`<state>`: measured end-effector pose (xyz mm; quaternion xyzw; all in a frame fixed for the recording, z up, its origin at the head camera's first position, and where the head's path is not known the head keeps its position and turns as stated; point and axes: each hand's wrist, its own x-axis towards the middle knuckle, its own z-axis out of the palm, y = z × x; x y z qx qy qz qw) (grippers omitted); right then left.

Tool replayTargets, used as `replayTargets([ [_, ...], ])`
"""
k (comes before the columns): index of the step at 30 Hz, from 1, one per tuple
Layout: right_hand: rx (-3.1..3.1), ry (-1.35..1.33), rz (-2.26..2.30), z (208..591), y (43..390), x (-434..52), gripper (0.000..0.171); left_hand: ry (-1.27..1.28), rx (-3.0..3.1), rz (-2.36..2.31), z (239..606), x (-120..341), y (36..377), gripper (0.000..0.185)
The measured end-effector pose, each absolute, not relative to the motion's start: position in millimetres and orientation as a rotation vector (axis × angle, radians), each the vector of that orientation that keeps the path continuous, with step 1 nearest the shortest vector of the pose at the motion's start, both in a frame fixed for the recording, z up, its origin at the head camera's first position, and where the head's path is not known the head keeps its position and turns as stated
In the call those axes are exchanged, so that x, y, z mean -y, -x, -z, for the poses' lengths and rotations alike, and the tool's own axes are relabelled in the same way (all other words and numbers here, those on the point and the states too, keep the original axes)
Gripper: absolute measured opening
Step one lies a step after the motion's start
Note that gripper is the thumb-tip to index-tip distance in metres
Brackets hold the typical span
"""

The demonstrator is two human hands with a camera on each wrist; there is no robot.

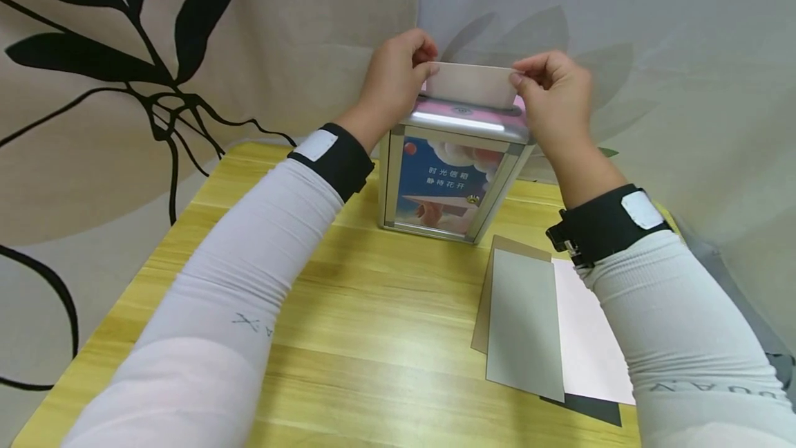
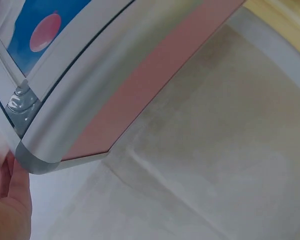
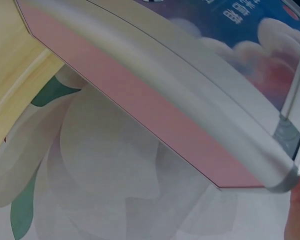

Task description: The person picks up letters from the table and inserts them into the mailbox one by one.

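— Pinching the card (image 1: 470,83) at its left end with the left hand (image 1: 392,81), at its right end with the right hand (image 1: 552,92); upper centre of frame, lower edge at the box (image 1: 452,178) slot.

— Barely started in. Long axis left-right, standing on edge. Spare sheets (image 1: 541,327) lying lower right on the bench (image 1: 373,323).

Both arms: white sleeves with faint grey lettering; black wrist straps (image 1: 338,157) with white patches; bare hands.
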<state>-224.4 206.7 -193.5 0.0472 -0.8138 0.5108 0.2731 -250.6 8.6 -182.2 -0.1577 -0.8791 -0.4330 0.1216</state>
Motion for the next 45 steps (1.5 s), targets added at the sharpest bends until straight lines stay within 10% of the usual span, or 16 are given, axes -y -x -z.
replayTargets([
  [29,2.565,-0.201,-0.559,210.3,217.5,-206.0,0.020,0.672,2.655,0.652,207.5,-10.2,249.1,0.017],
  [45,2.702,-0.203,-0.408,206.7,211.3,-203.8,0.026,0.684,2.697,0.328,206.2,-13.3,247.1,0.054],
])
